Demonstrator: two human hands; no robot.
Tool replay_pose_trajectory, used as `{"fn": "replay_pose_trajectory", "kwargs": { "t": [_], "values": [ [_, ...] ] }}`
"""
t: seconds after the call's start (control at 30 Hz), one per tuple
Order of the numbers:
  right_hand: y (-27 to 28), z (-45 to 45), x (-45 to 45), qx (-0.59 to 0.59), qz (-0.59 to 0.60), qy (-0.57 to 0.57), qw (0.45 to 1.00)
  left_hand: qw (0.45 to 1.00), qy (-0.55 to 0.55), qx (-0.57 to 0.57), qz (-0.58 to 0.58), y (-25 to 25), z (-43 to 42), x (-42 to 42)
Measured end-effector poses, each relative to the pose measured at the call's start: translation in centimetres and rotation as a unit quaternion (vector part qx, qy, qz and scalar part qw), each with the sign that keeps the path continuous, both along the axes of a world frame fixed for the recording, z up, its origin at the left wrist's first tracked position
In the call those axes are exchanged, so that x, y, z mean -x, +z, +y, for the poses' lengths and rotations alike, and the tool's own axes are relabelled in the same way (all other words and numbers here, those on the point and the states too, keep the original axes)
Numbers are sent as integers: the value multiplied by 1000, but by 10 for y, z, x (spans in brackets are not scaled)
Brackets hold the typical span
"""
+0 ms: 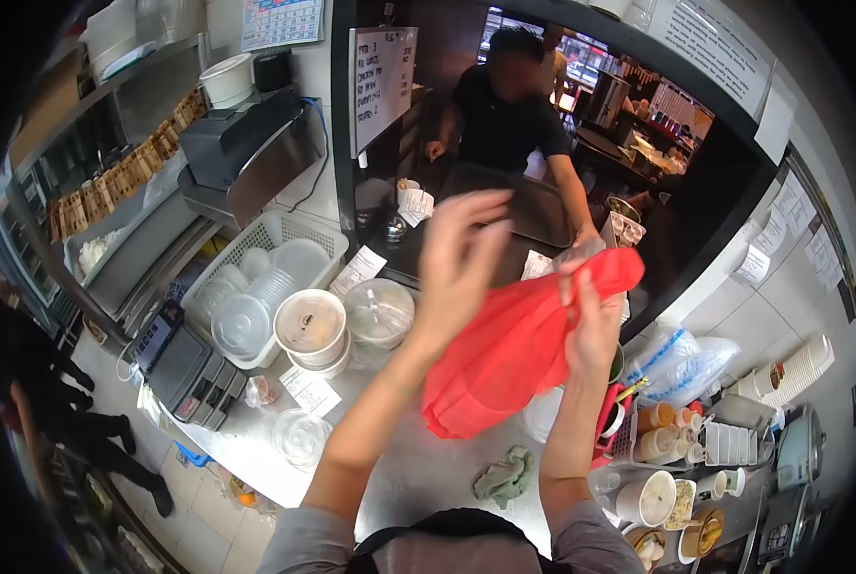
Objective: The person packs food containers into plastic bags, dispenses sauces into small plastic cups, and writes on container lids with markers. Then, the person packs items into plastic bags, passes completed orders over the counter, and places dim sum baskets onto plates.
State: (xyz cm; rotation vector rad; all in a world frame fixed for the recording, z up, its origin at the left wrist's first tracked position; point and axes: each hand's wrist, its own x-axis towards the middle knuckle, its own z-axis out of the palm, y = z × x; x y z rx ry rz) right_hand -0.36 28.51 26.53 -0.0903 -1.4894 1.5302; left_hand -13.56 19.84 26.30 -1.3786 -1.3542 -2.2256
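My right hand (589, 311) is wrapped round the gathered top of a red bag (500, 354), which hangs over the metal counter (399, 478). Raised to the left of the bag, my left hand (464, 249) has its fingers apart, slightly blurred, and holds nothing. Across the pass window, a person in a black top (504, 115) reaches one hand to the bag's top, close to my right hand. What is inside the bag is hidden.
Lidded tubs (310, 325) and a white basket of plastic lids (256, 277) stand at the left. A green cloth (504, 476) lies on the counter. Sauce bottles (659, 445) and bowls (646, 497) are at the right. Another person stands at the far left.
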Motion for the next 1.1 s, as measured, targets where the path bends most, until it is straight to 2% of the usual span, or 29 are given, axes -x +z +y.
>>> {"fn": "replay_pose_trajectory", "kwargs": {
  "t": [0.03, 0.07, 0.1, 0.13, 0.17, 0.2, 0.23, 0.33, 0.43, 0.47, 0.53, 0.63, 0.7, 0.77, 0.8, 0.83, 0.87, 0.9, 0.97, 1.03, 1.07, 1.1],
  "values": [
    [6, 5, 2, -18, 20, -33, 999, 996, 24, 13, -87, -30, -20, -3],
    [11, 6, 7, -10, 41, -18, 999, 978, 115, 162, -59, -64, -45, -8],
    [14, 6, 13, -3, 64, -5, 998, 963, 90, 192, -167, -129, -52, -12],
    [16, 6, 19, 3, 89, 7, 996, 913, 68, 240, -324, -179, -62, -31],
    [17, 5, 25, 16, 93, 23, 995, 816, 4, 255, -518, -237, -65, -44],
    [18, 3, 32, 28, 99, 38, 994, 755, -186, 209, -593, -253, -78, -59],
    [20, 0, 39, 40, 103, 53, 992, 654, -365, 157, -644, -259, -84, -65],
    [35, -1, 65, 18, 98, 75, 992, 641, -357, 145, -664, -251, -76, -70],
    [49, 13, 93, -2, 101, 107, 989, 659, -339, 128, -659, -232, -70, -56],
    [53, 18, 101, 14, 106, 149, 983, 684, -338, 97, -640, -233, -63, -48],
    [70, 23, 106, -37, 116, 143, 982, 726, -337, 32, -599, -237, -44, -33],
    [87, 46, 130, -86, 141, 119, 979, 767, -333, 6, -549, -215, -11, 0],
    [90, 73, 155, -112, 158, 67, 979, 733, -348, -7, -584, -209, 15, 25],
    [88, 95, 182, -86, 142, 16, 986, 726, -404, -13, -556, -216, 49, 56],
    [83, 110, 202, -97, 186, 9, 978, 802, -325, 25, -500, -202, 60, 54],
    [80, 128, 215, -115, 139, -18, 983, 812, -310, 43, -493, -207, 76, 67],
    [75, 144, 233, -171, 120, -103, 973, 821, -293, 61, -485, -212, 91, 79],
    [67, 156, 246, -156, 74, -166, 971, 772, -324, 62, -543, -232, 114, 109],
    [40, 182, 288, -170, 9, -281, 944, 737, -279, 80, -611, -223, 137, 117],
    [28, 197, 309, -162, 62, -239, 956, 783, -192, 109, -582, -218, 157, 131],
    [37, 177, 265, -25, 11, -97, 995, 780, -256, 96, -563, -251, 178, 184],
    [37, 175, 246, -32, -55, -62, 996, 769, -281, 91, -567, -262, 185, 197]
  ]
}}
